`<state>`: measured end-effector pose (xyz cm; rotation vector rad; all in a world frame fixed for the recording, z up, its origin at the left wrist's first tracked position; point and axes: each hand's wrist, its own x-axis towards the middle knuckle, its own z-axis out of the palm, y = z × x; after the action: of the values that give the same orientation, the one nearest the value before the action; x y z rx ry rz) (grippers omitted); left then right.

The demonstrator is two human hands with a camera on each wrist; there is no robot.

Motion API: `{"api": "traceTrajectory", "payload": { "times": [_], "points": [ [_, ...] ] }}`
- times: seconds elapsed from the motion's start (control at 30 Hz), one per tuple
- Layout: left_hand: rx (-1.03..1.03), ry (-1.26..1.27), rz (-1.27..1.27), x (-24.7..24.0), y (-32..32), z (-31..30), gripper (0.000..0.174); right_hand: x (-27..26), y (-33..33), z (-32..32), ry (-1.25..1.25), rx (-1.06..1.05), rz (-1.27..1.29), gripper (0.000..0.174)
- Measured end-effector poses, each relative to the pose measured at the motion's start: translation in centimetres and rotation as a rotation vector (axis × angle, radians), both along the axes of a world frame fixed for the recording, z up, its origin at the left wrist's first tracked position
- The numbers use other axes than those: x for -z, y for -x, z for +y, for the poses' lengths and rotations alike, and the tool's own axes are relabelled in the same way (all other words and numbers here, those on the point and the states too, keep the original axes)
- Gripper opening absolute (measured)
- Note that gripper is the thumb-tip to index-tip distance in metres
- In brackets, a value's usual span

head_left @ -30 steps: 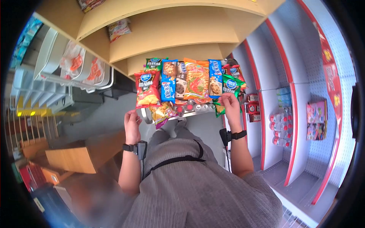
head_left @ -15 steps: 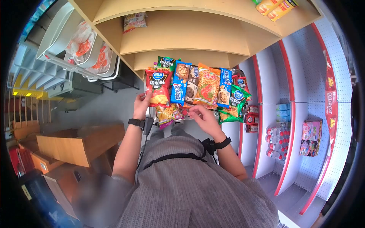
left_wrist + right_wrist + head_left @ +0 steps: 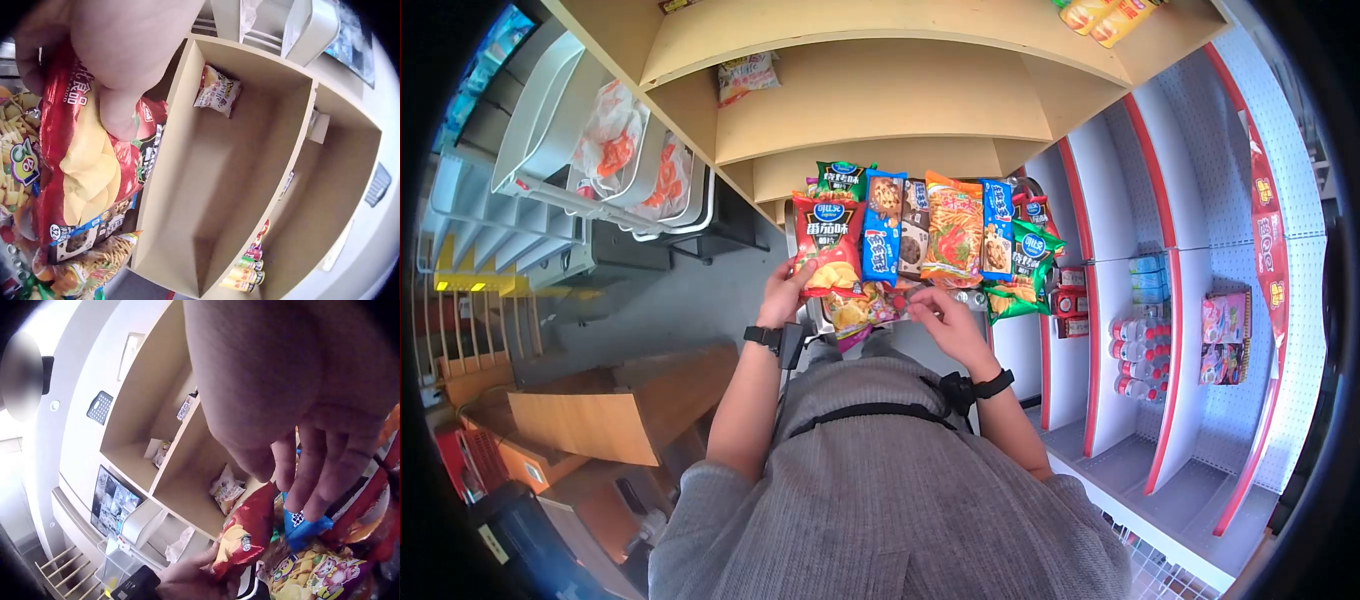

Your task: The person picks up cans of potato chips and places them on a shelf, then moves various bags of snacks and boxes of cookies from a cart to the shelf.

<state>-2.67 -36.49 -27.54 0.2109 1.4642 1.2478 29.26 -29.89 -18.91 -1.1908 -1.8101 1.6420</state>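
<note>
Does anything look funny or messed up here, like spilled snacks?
One snack bag sits crooked and alone at the left end of a wooden shelf. That looks odd, because many other bags are crowded together below. I see no spills or rips.

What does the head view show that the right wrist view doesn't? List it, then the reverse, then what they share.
Head only: bottles on the red-edged shelving.
Right wrist only: a grey perforated panel on the wall.
Both: the left hand gripping the red chip bag, and the right hand nearby.
</note>
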Motion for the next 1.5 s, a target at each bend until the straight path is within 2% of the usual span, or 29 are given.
{"api": "traceTrajectory", "payload": {
  "times": [0.07,0.13,0.2,0.23,0.27,0.4,0.43,0.47,0.53,0.6,0.63,0.67,0.77,0.8,0.83,0.87,0.9,0.93,1.0,1.03,1.07,1.13,1.2,1.23,1.27,1.33,1.4,1.47,1.5],
  "points": [
    [0.027,-0.007,-0.067,-2.1,0.0,-0.6,0.056,1.0,-0.4,0.3,-0.009,-0.026,0.003,0.017],
    [0.028,-0.119,-0.132,-3.3,-0.1,-1.2,0.048,2.0,-0.5,0.4,-0.021,-0.035,0.003,0.018],
    [0.054,-0.229,-0.169,-5.1,-0.5,-2.0,0.054,2.8,-0.3,0.6,0.066,-0.045,0.119,0.019],
    [0.080,-0.280,-0.184,-5.7,-0.6,-2.3,0.056,3.5,-0.2,0.8,0.104,-0.084,0.149,0.027],
    [0.104,-0.325,-0.202,-6.4,-1.0,-2.7,0.058,2.8,0.2,0.9,0.097,-0.041,0.142,0.027],
    [0.190,-0.377,-0.238,-10.1,-3.8,-3.1,0.061,-2.7,2.9,0.6,0.166,-0.033,0.386,0.051],
    [0.249,-0.344,-0.204,-10.5,-4.3,-3.2,0.063,-3.5,3.4,0.5,0.159,-0.040,0.498,0.061],
    [0.304,-0.315,-0.168,-10.8,-4.7,-3.0,0.066,-3.8,3.6,0.6,0.156,-0.027,0.503,0.061],
    [0.348,-0.310,-0.151,-12.0,-5.5,-2.4,0.072,-4.0,3.8,0.8,-0.136,0.023,0.354,0.071],
    [0.466,-0.331,-0.062,-13.1,-6.3,-1.9,0.078,-3.1,3.2,1.0,-0.055,0.062,0.322,0.075],
    [0.469,-0.329,-0.060,-13.0,-6.7,-1.7,0.078,-3.2,2.9,1.1,0.025,0.035,0.386,0.073],
    [0.465,-0.332,-0.061,-12.7,-7.0,-1.5,0.074,-3.3,2.5,1.2,0.107,0.006,0.449,0.072],
    [0.435,-0.333,-0.057,-12.5,-8.1,-0.8,0.067,-3.4,1.4,1.7,0.139,-0.008,0.436,0.077],
    [0.462,-0.316,0.035,-12.9,-8.7,-0.1,0.062,-3.2,1.3,1.8,0.147,-0.028,0.439,0.077],
    [0.477,-0.298,0.130,-13.2,-9.2,0.6,0.058,-2.8,1.4,1.9,0.086,0.056,0.474,0.081],
    [0.419,-0.259,0.154,-13.3,-9.8,0.9,0.052,-2.6,1.5,2.1,0.028,0.128,0.510,0.085],
    [0.373,-0.257,0.127,-13.7,-10.4,1.3,0.052,-3.7,1.4,2.1,-0.105,0.174,0.316,0.089],
    [0.324,-0.258,0.103,-14.3,-10.7,1.7,0.052,-4.6,1.6,2.3,-0.035,0.196,0.395,0.088],
    [0.269,-0.186,0.089,-15.9,-11.0,2.0,0.054,-4.9,2.4,2.6,-0.079,0.150,0.440,0.088],
    [0.244,-0.261,0.148,-16.1,-11.0,2.0,0.055,-5.2,2.7,3.7,-0.358,-0.003,0.304,0.087],
    [0.222,-0.338,0.204,-15.9,-10.9,2.2,0.056,-6.5,2.3,4.4,-0.378,-0.117,0.223,0.075],
    [0.172,-0.298,0.150,-16.8,-10.3,1.6,0.056,-9.8,3.0,6.0,-0.348,-0.371,0.098,0.064],
    [0.151,-0.316,0.041,-16.6,-9.6,1.2,0.056,-9.3,3.7,7.0,-0.297,-0.475,0.114,0.063],
    [0.149,-0.375,0.150,-16.6,-9.6,0.7,0.057,-9.1,4.6,8.3,-0.279,-0.522,0.131,0.061],
    [0.107,-0.387,0.135,-16.1,-9.0,0.3,0.057,-8.7,5.6,8.8,-0.285,-0.563,0.111,0.061],
    [0.039,-0.395,0.177,-15.0,-8.5,-1.5,0.056,-7.8,7.1,9.1,-0.118,-0.515,0.247,0.064],
    [-0.044,-0.375,0.146,-15.4,-7.3,-2.7,0.057,-8.0,9.6,10.0,-0.089,-0.487,0.284,0.065],
    [-0.152,-0.337,-0.071,-15.8,-4.8,-4.2,0.061,-8.5,12.8,11.1,-0.044,-0.409,0.292,0.065],
    [-0.171,-0.299,-0.074,-14.9,-3.8,-5.0,0.059,-8.2,14.0,12.3,-0.084,-0.397,0.278,0.065]
  ]
}}
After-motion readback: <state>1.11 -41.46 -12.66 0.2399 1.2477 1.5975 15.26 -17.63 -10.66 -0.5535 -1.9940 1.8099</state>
